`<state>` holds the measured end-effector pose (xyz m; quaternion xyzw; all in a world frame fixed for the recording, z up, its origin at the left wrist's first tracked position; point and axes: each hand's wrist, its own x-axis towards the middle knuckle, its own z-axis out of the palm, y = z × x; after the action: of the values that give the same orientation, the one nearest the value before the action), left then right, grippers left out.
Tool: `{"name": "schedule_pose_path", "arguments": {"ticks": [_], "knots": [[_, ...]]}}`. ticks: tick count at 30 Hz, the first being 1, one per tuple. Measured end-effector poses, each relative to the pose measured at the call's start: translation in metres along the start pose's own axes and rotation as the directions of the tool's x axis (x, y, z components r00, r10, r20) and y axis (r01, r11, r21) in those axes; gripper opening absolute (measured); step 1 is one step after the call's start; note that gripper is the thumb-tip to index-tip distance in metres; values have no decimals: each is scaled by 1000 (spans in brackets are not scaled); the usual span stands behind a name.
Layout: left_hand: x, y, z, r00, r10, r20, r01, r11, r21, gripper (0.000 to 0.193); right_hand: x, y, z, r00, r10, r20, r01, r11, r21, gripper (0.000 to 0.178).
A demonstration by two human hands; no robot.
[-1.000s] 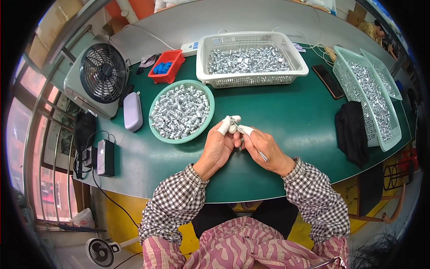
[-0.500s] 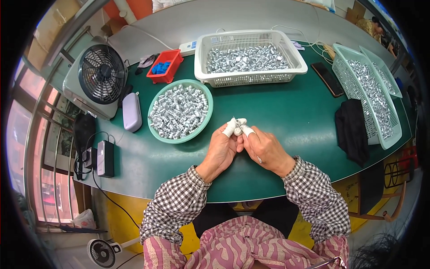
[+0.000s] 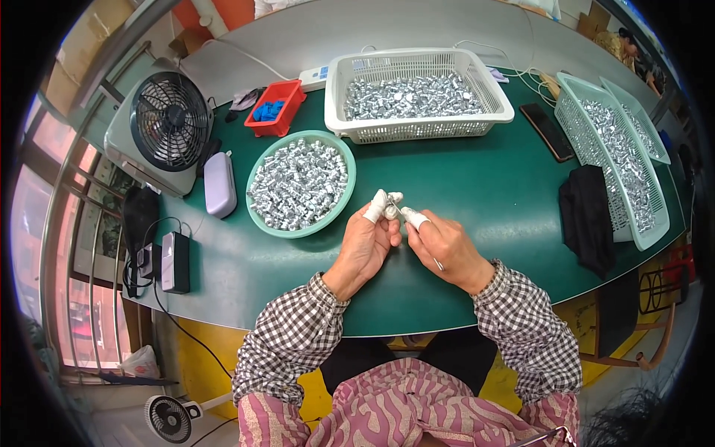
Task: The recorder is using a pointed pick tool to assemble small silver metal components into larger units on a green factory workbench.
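Note:
My left hand (image 3: 367, 244) is closed in a pinch in front of my chest, its thumb and fingertips wrapped in white coverings. Between those tips sits a small silvery metal part (image 3: 391, 203), mostly hidden by the wrapped fingers. Close by on the right, my right hand (image 3: 445, 249) grips a thin metal tool (image 3: 439, 264); one end sticks out below the fingers, while its tip points at the part. Left of the hands stands a round green basin (image 3: 350, 195) full of small silvery metal parts.
A white basket (image 3: 417, 132) of metal parts stands at the back, beside a red tray (image 3: 269, 128) holding blue pieces. At right are green baskets (image 3: 649, 232), a phone (image 3: 547, 132) and black cloth (image 3: 588, 223). A fan (image 3: 170, 123) and lilac case (image 3: 220, 186) sit left.
My right hand has drawn slightly away to the right and down, opening a gap between the wrapped fingertips. The tool shows more. My left hand has shifted slightly left.

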<state>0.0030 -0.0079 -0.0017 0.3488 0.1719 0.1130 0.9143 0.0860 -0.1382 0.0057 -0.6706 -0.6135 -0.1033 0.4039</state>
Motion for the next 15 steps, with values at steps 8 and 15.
{"name": "schedule_pose_path", "arguments": {"ticks": [8, 15], "knots": [[1, -3, -2, 997, -37, 62, 39, 999, -28, 33, -4, 4, 6, 1000, 16, -17, -17, 999, -40, 7], [-1, -2, 0, 998, -25, 66, 26, 1000, -7, 32, 1, 3, 6, 997, 39, -59, -37, 998, 45, 7]]}}
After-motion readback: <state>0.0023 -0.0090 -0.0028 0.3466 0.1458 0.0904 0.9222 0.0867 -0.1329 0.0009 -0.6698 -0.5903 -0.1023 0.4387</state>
